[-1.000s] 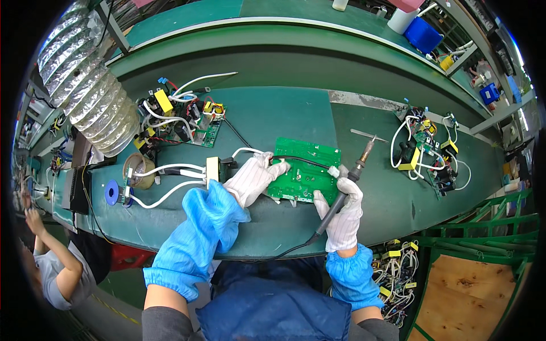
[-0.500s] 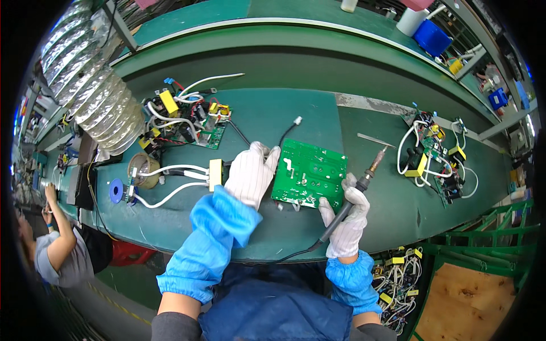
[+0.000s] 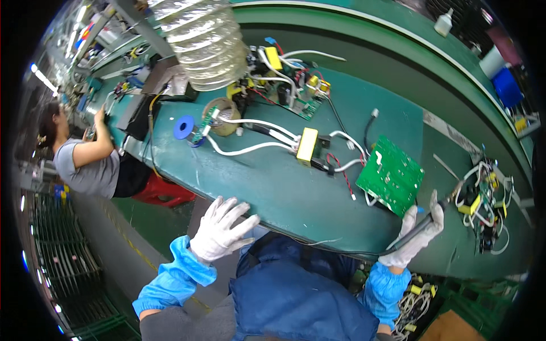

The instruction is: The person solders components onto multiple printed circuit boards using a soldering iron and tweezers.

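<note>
My left hand (image 3: 223, 228), in a white glove and blue sleeve, is off the near table edge with its fingers spread, holding nothing. My gloved right hand (image 3: 420, 238) grips a soldering iron (image 3: 452, 196), whose metal tip points away to the right. Its thumb is by the near corner of a green circuit board (image 3: 392, 176); whether they touch I cannot tell. The board lies solder side up. White, red and black wires run from beneath it towards a yellow-wrapped transformer (image 3: 307, 145). Further white leads link that to a small green board (image 3: 206, 126) at left.
A blue spool (image 3: 183, 127) and a round brown container (image 3: 222, 122) stand at left, below a clear ribbed duct (image 3: 199, 42). Wired board assemblies lie at the back (image 3: 290, 85) and right (image 3: 486, 204). A thin strip (image 3: 445, 166) lies near the right one. A co-worker (image 3: 85, 150) sits at far left.
My left hand has let go of the board's wired side and drawn back past the table edge, fingers spread. The view has swung left. My right hand still has the soldering iron.
</note>
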{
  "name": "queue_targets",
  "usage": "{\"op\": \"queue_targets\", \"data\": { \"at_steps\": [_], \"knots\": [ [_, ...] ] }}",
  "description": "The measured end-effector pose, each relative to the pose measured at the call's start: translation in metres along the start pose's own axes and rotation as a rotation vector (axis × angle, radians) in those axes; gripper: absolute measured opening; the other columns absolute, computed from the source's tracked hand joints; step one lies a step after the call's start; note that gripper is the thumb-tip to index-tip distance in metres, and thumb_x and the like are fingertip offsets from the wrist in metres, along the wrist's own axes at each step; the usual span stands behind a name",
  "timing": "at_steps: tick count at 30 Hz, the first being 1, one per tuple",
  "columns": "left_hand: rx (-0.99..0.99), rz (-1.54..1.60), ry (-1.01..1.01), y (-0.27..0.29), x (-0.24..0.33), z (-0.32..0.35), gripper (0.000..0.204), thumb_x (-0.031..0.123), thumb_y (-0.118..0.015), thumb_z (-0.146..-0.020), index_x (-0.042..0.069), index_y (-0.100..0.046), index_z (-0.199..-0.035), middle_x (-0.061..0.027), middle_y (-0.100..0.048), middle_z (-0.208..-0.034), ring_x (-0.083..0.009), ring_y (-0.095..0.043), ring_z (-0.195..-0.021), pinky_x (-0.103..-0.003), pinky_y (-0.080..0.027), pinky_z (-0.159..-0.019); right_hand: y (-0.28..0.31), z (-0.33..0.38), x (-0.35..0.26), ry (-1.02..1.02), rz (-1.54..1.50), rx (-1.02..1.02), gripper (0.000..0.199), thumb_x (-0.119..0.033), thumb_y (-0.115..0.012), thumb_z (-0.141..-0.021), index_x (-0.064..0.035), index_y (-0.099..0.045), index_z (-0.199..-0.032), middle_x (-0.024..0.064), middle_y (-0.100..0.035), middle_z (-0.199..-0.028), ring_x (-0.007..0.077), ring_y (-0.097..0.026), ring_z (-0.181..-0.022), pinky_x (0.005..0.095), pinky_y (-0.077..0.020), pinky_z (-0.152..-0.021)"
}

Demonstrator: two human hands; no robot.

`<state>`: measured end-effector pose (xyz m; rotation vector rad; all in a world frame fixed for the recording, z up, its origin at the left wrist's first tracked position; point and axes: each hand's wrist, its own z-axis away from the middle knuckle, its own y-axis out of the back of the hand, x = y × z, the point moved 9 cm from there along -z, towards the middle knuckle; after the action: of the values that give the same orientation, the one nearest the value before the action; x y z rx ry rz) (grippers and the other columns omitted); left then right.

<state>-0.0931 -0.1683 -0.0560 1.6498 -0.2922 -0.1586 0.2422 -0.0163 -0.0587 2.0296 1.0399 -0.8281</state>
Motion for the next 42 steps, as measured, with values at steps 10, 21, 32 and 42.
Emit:
{"op": "queue_targets", "data": {
  "at_steps": [10, 21, 32, 42],
  "knots": [
    [-0.001, 0.372, -0.135, -0.030, 0.095, -0.101, 0.043, 0.034, -0.078, -0.066, 0.007, -0.061, -0.095, -0.0081, -0.062, -0.101, -0.0281, -0.060, -0.094, -0.040, -0.048, -0.080, 0.022, 0.012, -0.018, 0.019, -0.042, 0.026, 0.035, -0.025, -0.041, -0.099, -0.0071, -0.039, -0.129, 0.0165, -0.045, -0.135, 0.0302, -0.048, -0.125, 0.0407, -0.0368, -0.103],
    [0.194, 0.927, 0.024, -0.001, 0.061, -0.105, 0.030, -0.011, -0.060, -0.072, 0.007, -0.066, -0.094, -0.0076, -0.062, -0.087, -0.0225, -0.062, -0.075, -0.031, -0.050, -0.064, 0.060, 0.010, -0.003, -0.448, -0.309, 0.074, 0.061, -0.053, -0.046, -0.095, 0.0045, -0.060, -0.109, 0.0165, -0.064, -0.107, 0.0227, -0.063, -0.095, 0.0344, -0.0507, -0.086],
    [0.216, 0.393, -0.136, 0.011, 0.083, -0.231, 0.023, -0.005, -0.062, -0.075, 0.008, -0.063, -0.093, -0.0079, -0.057, -0.081, -0.0262, -0.060, -0.077, -0.036, -0.050, -0.063, 0.019, -0.047, -0.016, -0.310, -0.031, -0.238, 0.037, -0.022, -0.048, -0.096, 0.0037, -0.067, -0.078, 0.0094, -0.065, -0.070, 0.0131, -0.053, -0.054, 0.0278, -0.0418, -0.052],
    [0.169, 0.421, -0.146, -0.004, 0.080, -0.234, 0.022, -0.003, -0.063, -0.077, 0.011, -0.062, -0.094, -0.0073, -0.058, -0.084, -0.0266, -0.062, -0.076, -0.036, -0.052, -0.062, -0.004, -0.058, 0.010, -0.586, -0.216, -0.392, 0.036, -0.027, -0.052, -0.091, 0.0030, -0.067, -0.077, 0.0091, -0.065, -0.070, 0.0134, -0.053, -0.056, 0.0280, -0.0430, -0.054]
  ]
}}
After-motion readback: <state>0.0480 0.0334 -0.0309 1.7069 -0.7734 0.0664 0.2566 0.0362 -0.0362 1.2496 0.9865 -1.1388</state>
